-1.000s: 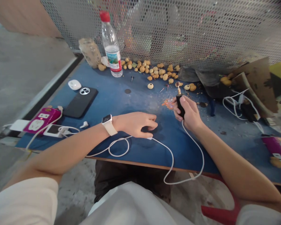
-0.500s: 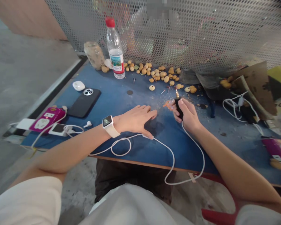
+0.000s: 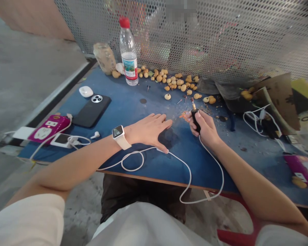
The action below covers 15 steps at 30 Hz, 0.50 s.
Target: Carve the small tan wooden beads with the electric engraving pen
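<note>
In right hand [image 3: 206, 131]: black rotary tool [image 3: 195, 120], closed grip, fingers wrapped round the body, brass collet [image 3: 193, 107] pointing up and away from the palm. Bit at the collet too small to make out. Left hand [image 3: 146, 131]: open, palm down, fingers spread, nothing held, low over the blue tabletop [image 3: 123, 111], contact not clear from this view. Placed just left of the tool, fingertips near it but apart. Watch [image 3: 118, 134] on left wrist.

White cord [image 3: 190, 174] from the tool's lower end: down past the right wrist, over the tabletop edge, back up to the left hand's thumb, then on in a loop farther left of the tool.

Around the tool: orange shavings [image 3: 184, 116] just left of the collet; tan seeds [image 3: 179, 82] in a loose scatter beyond it; bottle [image 3: 128, 51], phone [image 3: 91, 111] and power strip [image 3: 47, 131] well left of it; mesh screen [image 3: 195, 34] behind it.

Handling, as judgement: grip close to the collet likely best for control; cord best left slack, free of drag on the wrist; any workpiece best braced against the tabletop, fingers clear of the bit.
</note>
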Each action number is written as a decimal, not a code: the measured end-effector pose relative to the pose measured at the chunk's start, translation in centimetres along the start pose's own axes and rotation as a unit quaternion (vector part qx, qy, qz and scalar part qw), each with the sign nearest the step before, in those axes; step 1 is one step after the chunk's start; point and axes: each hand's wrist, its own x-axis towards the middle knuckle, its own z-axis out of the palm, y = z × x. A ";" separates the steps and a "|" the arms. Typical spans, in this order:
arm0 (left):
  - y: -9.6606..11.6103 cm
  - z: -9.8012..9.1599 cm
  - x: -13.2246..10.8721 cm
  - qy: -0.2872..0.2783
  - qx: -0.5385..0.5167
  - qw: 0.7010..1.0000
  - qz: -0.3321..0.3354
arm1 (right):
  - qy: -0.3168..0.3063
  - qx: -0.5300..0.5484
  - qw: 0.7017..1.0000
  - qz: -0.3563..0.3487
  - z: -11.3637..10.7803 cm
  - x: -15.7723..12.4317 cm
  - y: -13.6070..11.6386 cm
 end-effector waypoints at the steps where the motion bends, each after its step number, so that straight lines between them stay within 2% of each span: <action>1: -0.1 0.0 0.1 -0.004 -0.003 1.000 -0.001 | 0.001 0.002 1.000 -0.001 0.1 0.0 0.0; 8: -0.5 0.1 0.4 -0.020 -0.036 0.999 -0.004 | 0.008 0.008 1.000 -0.006 0.3 -0.1 0.1; 15: -0.7 -0.1 0.6 -0.056 -0.073 0.995 -0.023 | -0.009 0.000 1.000 -0.006 0.4 -0.3 -0.3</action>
